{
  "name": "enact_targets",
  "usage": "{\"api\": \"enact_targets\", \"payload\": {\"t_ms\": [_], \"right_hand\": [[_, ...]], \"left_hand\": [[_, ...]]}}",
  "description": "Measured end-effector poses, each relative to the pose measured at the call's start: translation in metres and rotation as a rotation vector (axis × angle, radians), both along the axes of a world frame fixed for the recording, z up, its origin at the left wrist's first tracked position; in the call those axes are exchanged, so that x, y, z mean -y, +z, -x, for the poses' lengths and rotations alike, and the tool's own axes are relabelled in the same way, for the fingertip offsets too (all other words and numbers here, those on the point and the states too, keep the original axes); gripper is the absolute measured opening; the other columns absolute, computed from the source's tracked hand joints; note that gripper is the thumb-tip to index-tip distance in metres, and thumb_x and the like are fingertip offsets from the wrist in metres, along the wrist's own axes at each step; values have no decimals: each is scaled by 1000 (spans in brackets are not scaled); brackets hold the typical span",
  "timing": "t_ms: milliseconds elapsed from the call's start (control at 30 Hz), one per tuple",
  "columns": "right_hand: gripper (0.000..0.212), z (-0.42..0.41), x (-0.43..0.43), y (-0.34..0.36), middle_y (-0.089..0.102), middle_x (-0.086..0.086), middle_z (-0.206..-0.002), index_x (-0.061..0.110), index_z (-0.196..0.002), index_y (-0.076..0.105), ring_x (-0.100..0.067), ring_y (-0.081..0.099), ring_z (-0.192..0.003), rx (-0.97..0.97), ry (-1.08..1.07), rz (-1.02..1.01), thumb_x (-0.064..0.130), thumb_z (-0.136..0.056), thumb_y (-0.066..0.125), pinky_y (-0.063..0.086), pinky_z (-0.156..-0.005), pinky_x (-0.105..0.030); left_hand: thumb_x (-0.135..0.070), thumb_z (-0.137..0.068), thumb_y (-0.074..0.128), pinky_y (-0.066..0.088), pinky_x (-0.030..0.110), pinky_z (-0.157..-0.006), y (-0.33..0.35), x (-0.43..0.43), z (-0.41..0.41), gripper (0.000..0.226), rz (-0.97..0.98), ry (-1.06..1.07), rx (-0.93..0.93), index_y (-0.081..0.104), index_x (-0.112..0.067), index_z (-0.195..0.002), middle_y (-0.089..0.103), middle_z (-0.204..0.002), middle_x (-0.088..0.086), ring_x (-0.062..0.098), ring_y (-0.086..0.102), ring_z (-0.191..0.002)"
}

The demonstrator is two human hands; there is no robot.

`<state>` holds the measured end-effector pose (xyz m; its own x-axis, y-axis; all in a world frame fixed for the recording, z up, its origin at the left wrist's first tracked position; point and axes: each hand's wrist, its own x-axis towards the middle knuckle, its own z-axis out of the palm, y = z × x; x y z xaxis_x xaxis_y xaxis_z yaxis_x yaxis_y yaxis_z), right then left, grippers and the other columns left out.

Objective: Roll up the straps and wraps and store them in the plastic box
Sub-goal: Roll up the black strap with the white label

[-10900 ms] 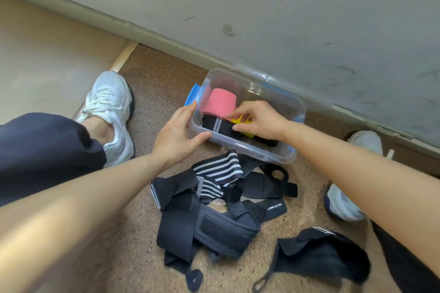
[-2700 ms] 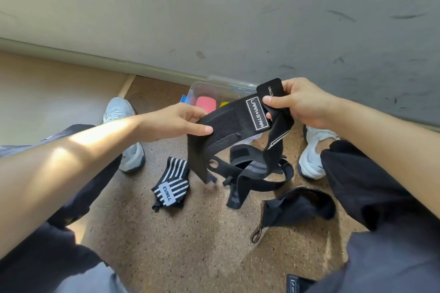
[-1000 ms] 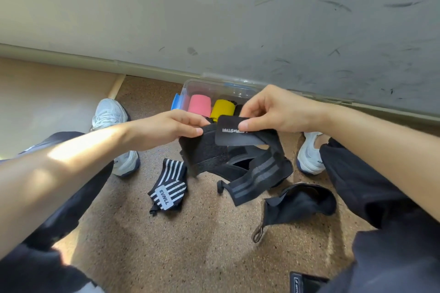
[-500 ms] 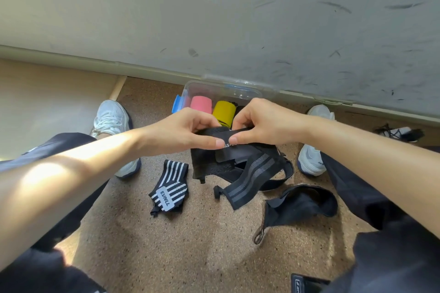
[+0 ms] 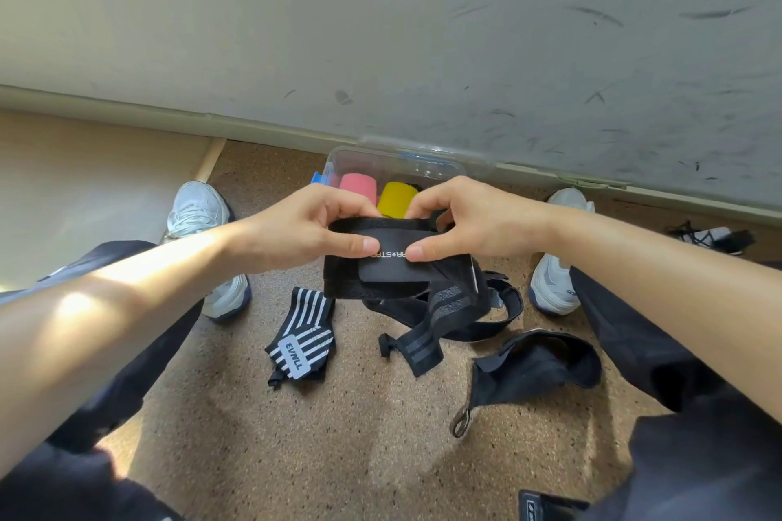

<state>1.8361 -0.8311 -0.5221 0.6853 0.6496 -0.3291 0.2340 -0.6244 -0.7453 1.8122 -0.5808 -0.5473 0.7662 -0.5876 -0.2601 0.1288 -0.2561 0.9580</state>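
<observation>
Pinching the black wrap (image 5: 393, 271), our left hand (image 5: 304, 231) and right hand (image 5: 469, 224) fold it just before the plastic box (image 5: 397, 159) at twelve o'clock. We judge the task partly done: a pink roll (image 5: 357, 186) and a yellow roll (image 5: 395, 197) sit inside; a striped wrap (image 5: 302, 336) at seven o'clock and a black strap (image 5: 533, 368) at four lie outside on the floor.

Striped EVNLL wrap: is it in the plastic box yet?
No, the striped EVNLL wrap lies on the floor outside the plastic box.

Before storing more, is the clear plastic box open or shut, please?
Open: no lid on the clear plastic box; pink roll and yellow roll show inside.
</observation>
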Motion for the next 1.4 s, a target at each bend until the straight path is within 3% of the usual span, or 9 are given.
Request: {"api": "enact_targets", "payload": {"t_ms": [233, 433, 533, 700, 833, 1033, 1167, 1300, 1400], "right_hand": [[27, -2, -3, 4, 59, 8, -70, 27, -75, 59, -4, 53, -62, 165, 43, 143, 43, -88, 76, 40, -55, -17], [38, -5, 7, 8, 68, -8, -80, 17, -83, 68, -27, 64, -78, 129, 88, 125, 49, -74, 85, 54, -74, -47], [34, -5, 8, 7, 70, -12, -87, 12, -88, 71, -32, 66, -86, 82, 62, 82, 42, -80, 84, 54, -80, -50], [20, 5, 4, 4, 75, -2, -83, 15, -90, 73, -22, 70, -77, -55, 52, -11, 29, -82, 85, 54, -70, -33], [12, 9, -2, 7, 73, 6, -79, 18, -89, 73, -7, 68, -73, -71, 53, -47, 25, -85, 83, 50, -66, -19], [19, 10, -1, 7, 70, 9, -77, 18, -87, 74, -4, 64, -71, -184, -4, -115, 22, -101, 62, 48, -68, -16], [24, 10, -2, 6, 63, 6, -76, 11, -87, 72, -4, 57, -70, -120, -12, -96, 24, -103, 59, 45, -69, -18], [27, 8, 0, 5, 64, -3, -79, 4, -91, 70, -10, 58, -72, -81, -23, -57, 25, -103, 59, 48, -72, -31], [25, 10, -1, 5, 66, -1, -80, 9, -88, 71, -6, 60, -70, -42, -13, -24, 26, -103, 59, 49, -69, -23]], "left_hand": [[-10, -87, 71, 56, 24, -82, -3, 1, -4, 32, 56, -11, -77, 64, 11, -110, 74, -96, 8, 17, 70, -89], [-6, -90, 71, 54, 24, -84, -5, -6, -6, 29, 33, -37, -81, 61, 14, -109, 73, -97, 10, 19, 68, -90], [-14, -81, 69, 49, 30, -86, -2, -4, -6, 31, -37, 5, -27, 64, 11, -99, 72, -91, 12, 18, 65, -87], [-56, -69, 84, 51, 42, -77, 7, 9, 2, 48, -230, -21, 153, 73, -12, -86, 74, -86, 13, 26, 68, -78], [-35, -78, 88, 46, 23, -60, 11, 17, 7, 30, -243, -79, 173, 72, -10, -85, 67, -70, -4, 7, 60, -64], [-39, -88, 75, 47, 39, -73, 6, 15, 8, 35, -152, -46, 97, 72, -4, -89, 66, -76, 11, 16, 60, -75], [-44, -93, 65, 37, 34, -67, 4, 19, 10, 35, -112, -22, 138, 68, -13, -77, 53, -71, -3, 11, 47, -70], [-44, -79, 84, 50, 45, -64, 4, 20, 12, 46, -191, -36, 196, 67, -3, -92, 65, -79, 15, 17, 59, -71], [-27, -76, 92, 50, 35, -61, 3, 24, 15, 34, -271, -52, 263, 67, -7, -89, 67, -77, 9, 11, 61, -65]]}}
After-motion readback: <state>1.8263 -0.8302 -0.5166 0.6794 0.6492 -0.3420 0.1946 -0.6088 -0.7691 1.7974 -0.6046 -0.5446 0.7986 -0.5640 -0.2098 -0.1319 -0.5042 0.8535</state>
